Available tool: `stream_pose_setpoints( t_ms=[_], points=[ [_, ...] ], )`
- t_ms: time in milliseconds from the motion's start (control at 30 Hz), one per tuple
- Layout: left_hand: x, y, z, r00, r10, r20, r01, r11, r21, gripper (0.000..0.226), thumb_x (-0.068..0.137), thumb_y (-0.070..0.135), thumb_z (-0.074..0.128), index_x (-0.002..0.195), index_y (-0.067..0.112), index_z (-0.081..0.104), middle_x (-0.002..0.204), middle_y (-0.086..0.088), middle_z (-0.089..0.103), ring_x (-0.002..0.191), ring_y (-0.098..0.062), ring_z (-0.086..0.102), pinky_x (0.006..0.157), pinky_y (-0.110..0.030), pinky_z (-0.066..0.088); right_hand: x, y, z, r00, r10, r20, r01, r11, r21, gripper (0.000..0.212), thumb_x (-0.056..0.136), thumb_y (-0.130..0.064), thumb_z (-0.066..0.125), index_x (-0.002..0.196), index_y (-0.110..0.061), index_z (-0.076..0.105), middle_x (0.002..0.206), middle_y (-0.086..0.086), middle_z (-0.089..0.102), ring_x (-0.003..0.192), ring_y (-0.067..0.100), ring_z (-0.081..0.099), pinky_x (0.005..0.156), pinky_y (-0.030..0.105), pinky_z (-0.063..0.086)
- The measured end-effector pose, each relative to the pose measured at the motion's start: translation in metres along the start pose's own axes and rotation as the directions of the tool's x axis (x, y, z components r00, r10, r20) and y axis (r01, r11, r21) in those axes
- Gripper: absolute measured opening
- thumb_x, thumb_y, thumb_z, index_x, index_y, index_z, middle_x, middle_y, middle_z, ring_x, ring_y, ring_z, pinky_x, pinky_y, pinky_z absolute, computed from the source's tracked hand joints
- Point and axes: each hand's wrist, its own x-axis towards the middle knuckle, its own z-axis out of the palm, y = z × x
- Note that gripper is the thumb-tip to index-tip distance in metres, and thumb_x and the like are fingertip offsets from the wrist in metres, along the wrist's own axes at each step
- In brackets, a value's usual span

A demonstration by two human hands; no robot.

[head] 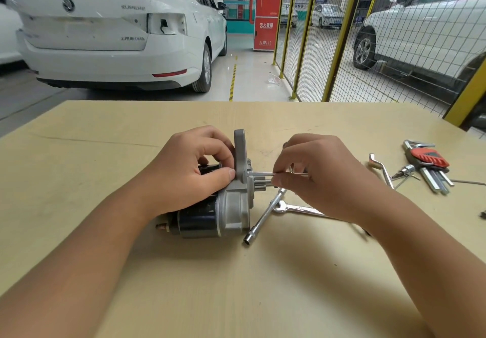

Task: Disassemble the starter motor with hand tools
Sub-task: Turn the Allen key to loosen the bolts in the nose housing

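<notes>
Head view looks down over a wide tan table (157,272) set up in a garage bay, with a white sedan (113,35) parked beyond its far edge on the left, a yellow-framed mesh fence (328,48) on the right with another white car (426,30) behind it, and a red fire cabinet (267,8) between them in the distance.

At the middle of the table lies the starter motor (213,206), on its side, black body toward the left and grey cast nose housing toward the right, its mounting flange standing upright. The left hand (189,172) grips the top of the motor just behind that flange, fingers curled over it and thumb pressed against the flange's near face. The right hand (313,177) pinches a long thin bolt (260,174) between thumb and fingertips; the bolt runs level from the flange out to the right.

Just in front of the right hand a socket wrench (263,216) lies slantwise on the table, crossing a combination spanner (297,208) whose handle passes under the right wrist. Farther right sit an offset ring spanner (381,166), a set of hex keys in a red holder (428,161), and a small bit (403,171) beside them.
</notes>
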Motion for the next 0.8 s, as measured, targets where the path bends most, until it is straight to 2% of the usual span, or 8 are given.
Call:
stream_pose_setpoints(
  t_ms=[100, 233, 367, 467, 533, 667, 800],
  points=[
    [0.0000, -0.0001, 0.0002, 1.000, -0.001, -0.003, 0.001, 1.000, 0.004, 0.003, 0.079, 0.026, 0.073, 0.076, 0.027, 0.074, 0.105, 0.011, 0.069, 0.102, -0.016, 0.066, 0.082, -0.044, 0.056, 0.0011, 0.0019, 0.0004, 1.000, -0.005, 0.001, 0.005, 1.000, 0.009, 0.006, 0.084, -0.024, 0.082, 0.081, -0.025, 0.077, 0.074, -0.017, 0.056, 0.071, -0.002, 0.053, 0.067, 0.025, 0.038],
    [-0.0002, -0.0006, 0.0003, 1.000, -0.001, -0.004, 0.001, 1.000, 0.005, 0.003, 0.079, 0.026, 0.073, 0.077, 0.025, 0.074, 0.105, 0.011, 0.069, 0.102, -0.017, 0.066, 0.081, -0.045, 0.055, 0.0010, 0.0036, 0.0009, 1.000, -0.018, -0.001, 0.018, 1.000, 0.008, 0.007, 0.086, -0.027, 0.079, 0.080, -0.024, 0.077, 0.068, -0.014, 0.058, 0.069, 0.005, 0.056, 0.064, 0.022, 0.038],
    [-0.0004, -0.0003, 0.0000, 1.000, -0.002, -0.007, 0.002, 1.000, -0.001, 0.003, 0.079, 0.025, 0.073, 0.077, 0.025, 0.074, 0.104, 0.011, 0.069, 0.101, -0.016, 0.066, 0.080, -0.045, 0.055, 0.0009, 0.0059, 0.0016, 1.000, -0.002, -0.018, 0.003, 1.000, 0.018, 0.014, 0.094, -0.024, 0.069, 0.082, -0.023, 0.077, 0.071, -0.012, 0.057, 0.073, 0.002, 0.055, 0.065, 0.015, 0.035],
    [0.0002, -0.0004, 0.0000, 1.000, 0.000, -0.002, 0.000, 1.000, 0.003, 0.003, 0.079, 0.025, 0.073, 0.078, 0.025, 0.075, 0.105, 0.010, 0.069, 0.101, -0.017, 0.066, 0.080, -0.045, 0.055, 0.0019, 0.0070, 0.0021, 1.000, 0.011, -0.005, -0.011, 1.000, 0.005, 0.015, 0.095, -0.020, 0.068, 0.083, -0.020, 0.076, 0.073, -0.011, 0.055, 0.072, 0.001, 0.053, 0.066, 0.018, 0.035],
    [0.0004, -0.0005, -0.0001, 1.000, 0.001, -0.001, -0.001, 1.000, 0.004, 0.003, 0.079, 0.026, 0.073, 0.078, 0.025, 0.075, 0.105, 0.010, 0.069, 0.101, -0.016, 0.066, 0.080, -0.046, 0.055, 0.0025, 0.0068, 0.0017, 1.000, 0.016, 0.001, -0.016, 1.000, 0.000, 0.013, 0.094, -0.018, 0.069, 0.083, -0.020, 0.076, 0.075, -0.011, 0.057, 0.073, 0.001, 0.054, 0.068, 0.021, 0.037],
    [0.0003, -0.0009, -0.0005, 1.000, -0.001, 0.000, 0.001, 1.000, 0.006, 0.002, 0.079, 0.026, 0.073, 0.078, 0.025, 0.075, 0.104, 0.011, 0.069, 0.101, -0.016, 0.066, 0.081, -0.045, 0.056, 0.0025, 0.0047, -0.0004, 1.000, 0.012, -0.014, -0.012, 1.000, -0.007, 0.009, 0.087, -0.016, 0.076, 0.081, -0.023, 0.076, 0.074, -0.016, 0.055, 0.076, -0.006, 0.053, 0.066, 0.009, 0.034],
    [0.0003, -0.0012, -0.0003, 1.000, 0.002, -0.001, -0.002, 1.000, 0.009, 0.002, 0.079, 0.026, 0.073, 0.078, 0.026, 0.074, 0.104, 0.011, 0.069, 0.100, -0.015, 0.066, 0.080, -0.045, 0.056, 0.0026, 0.0036, 0.0002, 1.000, 0.011, -0.013, -0.011, 1.000, -0.010, 0.010, 0.085, -0.016, 0.080, 0.081, -0.024, 0.075, 0.072, -0.018, 0.051, 0.074, -0.005, 0.052, 0.063, 0.012, 0.032]
  ],
)
